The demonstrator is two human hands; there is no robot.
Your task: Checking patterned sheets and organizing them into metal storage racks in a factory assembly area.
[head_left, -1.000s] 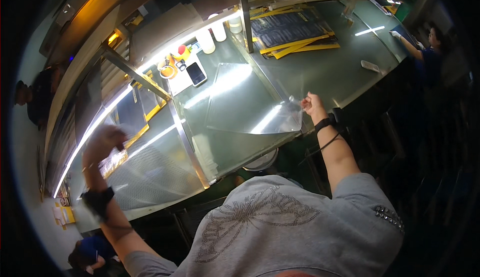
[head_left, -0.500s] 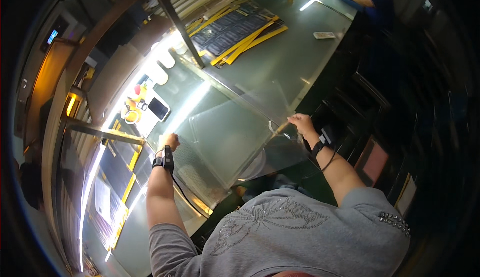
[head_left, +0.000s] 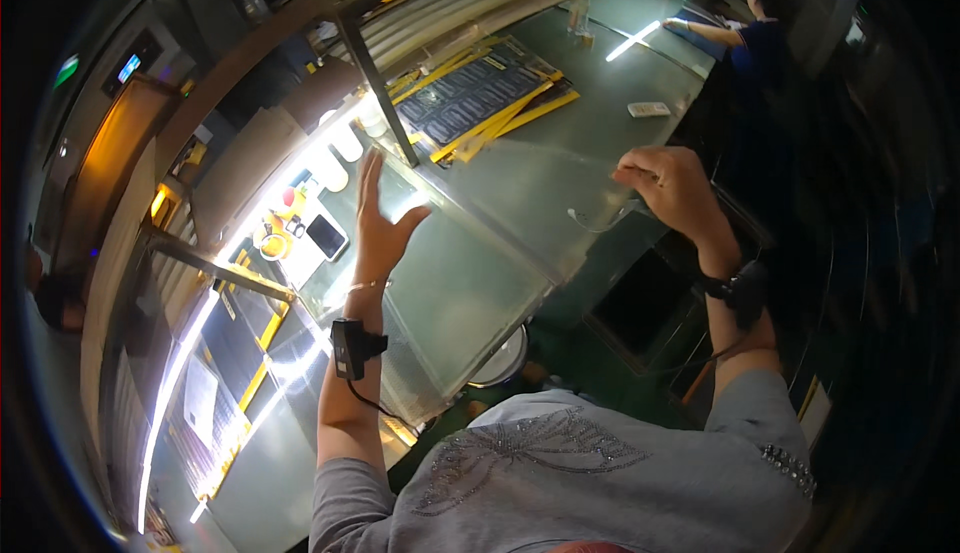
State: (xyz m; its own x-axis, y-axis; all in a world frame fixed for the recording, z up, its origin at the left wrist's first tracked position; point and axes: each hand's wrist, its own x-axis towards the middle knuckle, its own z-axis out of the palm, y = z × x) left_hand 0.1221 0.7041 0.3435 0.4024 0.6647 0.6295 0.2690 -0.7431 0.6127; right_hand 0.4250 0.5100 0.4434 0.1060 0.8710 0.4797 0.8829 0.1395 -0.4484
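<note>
Clear film curls just below my right hand; can't tell if those bent fingers hold it. Left hand is spread wide; I'd go easy on creases.

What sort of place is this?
Probably a factory or workshop floor: a long worktable under strip lighting, a stack of black-and-yellow sheets on it, and another person with an arm reaching over its far end.
</note>
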